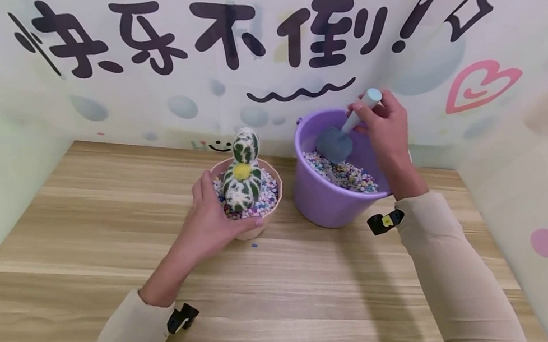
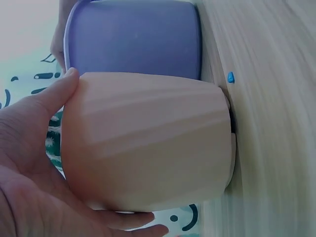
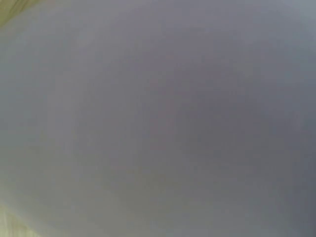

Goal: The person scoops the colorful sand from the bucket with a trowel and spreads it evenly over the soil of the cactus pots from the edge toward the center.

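In the head view my left hand (image 1: 207, 221) grips a pale pink flowerpot (image 1: 279, 184), thumb at the near rim and fingers round the left side. A white-and-green striped cactus (image 1: 243, 191) with a yellow tuft stands in it among colored pebbles (image 1: 269, 185). The left wrist view shows the flowerpot (image 2: 148, 143) from the side, my thumb against its rim. My right hand (image 1: 386, 130) holds a small blue shovel (image 1: 336, 144) by its pale handle, inside a purple bucket (image 1: 325, 202). Pebbles (image 1: 351, 178) lie in the bucket. A blurred pale surface fills most of the right wrist view.
Both containers stand on a wood-grain table (image 1: 289, 304) close to a printed cloth backdrop (image 1: 213, 82). One loose blue pebble (image 1: 255, 245) lies in front of the pot. Black straps (image 1: 385, 221) are on both wrists.
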### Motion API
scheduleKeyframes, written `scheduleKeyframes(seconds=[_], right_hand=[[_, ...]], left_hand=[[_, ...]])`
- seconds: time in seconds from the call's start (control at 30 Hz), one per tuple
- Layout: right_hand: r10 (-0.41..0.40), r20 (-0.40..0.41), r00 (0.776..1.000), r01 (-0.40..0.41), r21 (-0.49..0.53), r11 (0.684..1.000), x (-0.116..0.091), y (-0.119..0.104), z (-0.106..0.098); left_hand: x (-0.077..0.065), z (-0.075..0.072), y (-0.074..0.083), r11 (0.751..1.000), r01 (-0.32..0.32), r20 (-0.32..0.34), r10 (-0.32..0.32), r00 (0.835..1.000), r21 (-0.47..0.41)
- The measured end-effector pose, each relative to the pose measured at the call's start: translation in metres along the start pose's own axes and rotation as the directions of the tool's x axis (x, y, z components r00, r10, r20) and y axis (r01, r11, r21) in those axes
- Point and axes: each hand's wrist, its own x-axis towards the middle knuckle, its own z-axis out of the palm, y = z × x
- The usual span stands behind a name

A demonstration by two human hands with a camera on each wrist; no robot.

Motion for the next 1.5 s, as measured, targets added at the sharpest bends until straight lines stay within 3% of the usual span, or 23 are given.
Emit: scheduleKeyframes(seconds=[0.2, 0.4, 0.7, 1.03, 1.5], right_hand=[[-0.043, 0.14, 0.989, 0.052, -0.061, 0.997, -0.0021, 0.0003, -0.0003], [-0.096, 0.224, 0.97, 0.114, -0.068, 0.991, -0.0036, 0.0001, -0.0019], [-0.115, 0.289, 0.95, 0.122, -0.006, 0.992, -0.0046, 0.0009, -0.0022], [-0.194, 0.373, 0.907, 0.193, 0.041, 0.98, -0.006, 0.0006, -0.0031], [-0.154, 0.396, 0.905, 0.161, 0.016, 0.987, -0.0056, 0.0003, -0.0049]], left_hand=[[0.0042, -0.0037, -0.0019, 0.999, -0.024, 0.043, 0.026, 0.999, -0.048], [0.0059, -0.004, -0.0012, 0.999, -0.008, 0.053, 0.01, 0.999, -0.044], [0.0083, -0.0052, -0.0017, 0.999, -0.024, 0.073, 0.027, 0.997, -0.049], [0.0082, -0.006, -0.0013, 0.998, -0.021, 0.079, 0.025, 0.997, -0.051], [0.0081, -0.0059, -0.0023, 0.997, -0.032, 0.079, 0.037, 0.996, -0.064]])
